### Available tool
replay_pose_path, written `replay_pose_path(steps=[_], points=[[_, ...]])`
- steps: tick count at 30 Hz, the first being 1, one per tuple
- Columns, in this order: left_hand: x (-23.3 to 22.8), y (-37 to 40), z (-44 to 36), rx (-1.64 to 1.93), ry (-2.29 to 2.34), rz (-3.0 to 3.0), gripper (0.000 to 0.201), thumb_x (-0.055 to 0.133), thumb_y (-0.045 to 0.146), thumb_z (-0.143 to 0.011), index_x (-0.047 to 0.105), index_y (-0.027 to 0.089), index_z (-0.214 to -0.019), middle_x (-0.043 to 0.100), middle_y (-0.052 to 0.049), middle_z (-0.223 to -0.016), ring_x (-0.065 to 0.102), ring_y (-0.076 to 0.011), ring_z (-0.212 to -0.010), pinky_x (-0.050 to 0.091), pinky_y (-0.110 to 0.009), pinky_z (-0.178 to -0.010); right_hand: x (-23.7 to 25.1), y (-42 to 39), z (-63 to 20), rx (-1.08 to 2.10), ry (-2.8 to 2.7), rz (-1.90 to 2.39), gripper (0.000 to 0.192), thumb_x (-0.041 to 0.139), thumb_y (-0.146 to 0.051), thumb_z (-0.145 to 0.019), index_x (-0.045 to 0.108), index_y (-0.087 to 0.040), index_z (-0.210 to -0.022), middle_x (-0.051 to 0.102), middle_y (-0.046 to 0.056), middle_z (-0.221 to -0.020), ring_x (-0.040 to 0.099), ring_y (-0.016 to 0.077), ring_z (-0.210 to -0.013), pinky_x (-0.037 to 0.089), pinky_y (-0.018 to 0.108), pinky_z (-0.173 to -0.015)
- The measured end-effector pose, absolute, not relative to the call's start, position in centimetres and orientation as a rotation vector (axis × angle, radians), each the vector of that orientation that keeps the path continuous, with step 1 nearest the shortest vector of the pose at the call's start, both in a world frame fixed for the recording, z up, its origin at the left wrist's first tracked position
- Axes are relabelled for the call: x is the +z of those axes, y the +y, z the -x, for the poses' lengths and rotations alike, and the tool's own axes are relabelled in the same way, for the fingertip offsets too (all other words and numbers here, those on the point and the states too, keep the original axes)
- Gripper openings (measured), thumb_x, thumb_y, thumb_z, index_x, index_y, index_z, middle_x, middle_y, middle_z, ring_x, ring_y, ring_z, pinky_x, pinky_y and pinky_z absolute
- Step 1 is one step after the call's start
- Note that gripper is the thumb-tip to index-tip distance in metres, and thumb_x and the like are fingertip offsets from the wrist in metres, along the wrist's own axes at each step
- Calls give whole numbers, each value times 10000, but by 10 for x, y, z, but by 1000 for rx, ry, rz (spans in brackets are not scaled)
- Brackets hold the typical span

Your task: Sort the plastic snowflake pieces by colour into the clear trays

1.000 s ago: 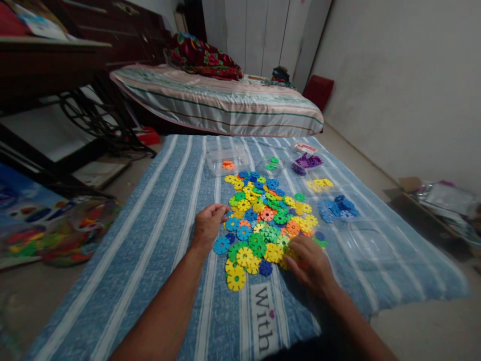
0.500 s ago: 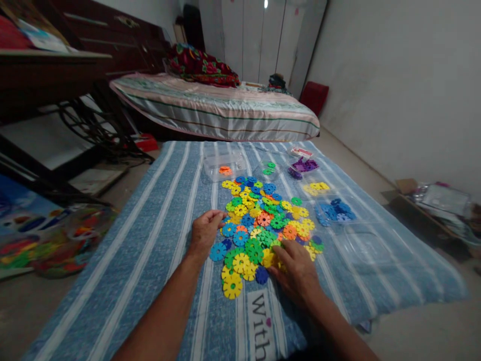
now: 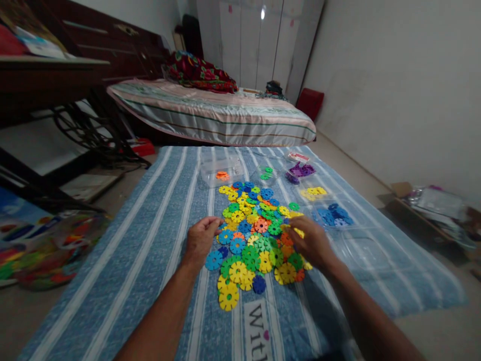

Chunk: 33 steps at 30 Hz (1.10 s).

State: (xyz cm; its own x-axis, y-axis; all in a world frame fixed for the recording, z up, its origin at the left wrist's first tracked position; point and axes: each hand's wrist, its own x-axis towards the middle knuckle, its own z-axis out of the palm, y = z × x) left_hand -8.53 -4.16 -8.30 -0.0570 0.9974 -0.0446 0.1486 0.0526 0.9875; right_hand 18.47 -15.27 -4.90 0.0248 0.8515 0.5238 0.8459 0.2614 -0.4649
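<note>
Discs (image 3: 255, 235) of many colours lie heaped mid-blanket (image 3: 158, 240); most look unsorted. Few sit in clear trays (image 3: 330, 215) beyond. Left hand (image 3: 199, 239) rests loosely curled at the heap's edge; right hand (image 3: 310, 241) pinches a yellow disc (image 3: 299, 232).

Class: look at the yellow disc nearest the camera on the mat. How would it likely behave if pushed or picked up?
The yellow disc looks thin, flat plastic, so probably light and stiff. Lying flat on the cloth mat, it should slide rather than roll. Its notched rim may snag neighbouring discs.
</note>
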Motion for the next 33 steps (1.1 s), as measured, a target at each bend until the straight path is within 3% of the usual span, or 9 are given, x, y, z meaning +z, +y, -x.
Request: replay_pose_path(steps=[3,7,17,21,24,33], points=[[-85,-41,86,1150,1368,-1261,297,662,439,-646,718,179,-780,745,-46,-853,677,-186,-751,545,-277,-698,-21,-115,-227,-267,-1706,1807,202,544,-263,-883,668,-185,-743,678,90,-811,617,210,-752,458,314,-697],[-85,-41,87,1146,1380,-1271,295,660,433,-654,721,179,-792,744,-45,-853,674,-181,-736,546,-278,-700,-7,-89,-259,-540,-1440,2012,194,547,-293,-872,699,-175,-894,680,113,-870,603,231,-786,428,316,-681],[-83,-42,85,1123,1394,-1264,275,651,409,-664,720,184,-806,745,-40,-878,671,-177,-737,525,-269,-691,-86,-176,-194,27,-1792,1718,251,477,-331,-926,674,-212,-826,686,60,-779,623,187,-726,477,292,-669],[-84,-43,84,1127,1394,-1276,283,649,413,-675,720,183,-822,744,-42,-883,671,-177,-737,519,-266,-683,-101,-213,-178,25,-1823,1578,207,548,-337,-903,676,-200,-992,687,111,-1009,625,241,-981,510,390,-863],[-84,-43,84,1130,1397,-1279,291,652,415,-674,720,177,-825,743,-45,-886,672,-177,-740,517,-262,-678,-106,-229,-174,8,-1872,1569,321,633,-390,-850,657,-213,-1117,632,133,-1201,574,289,-1138,489,465,-955],[-80,-45,83,1141,1399,-1294,296,654,430,-661,725,183,-807,750,-40,-864,672,-180,-728,530,-263,-680,-108,-230,-171,84,-1885,1627,324,667,-376,-823,654,-248,-1120,613,119,-1237,568,302,-1144,494,503,-949]])
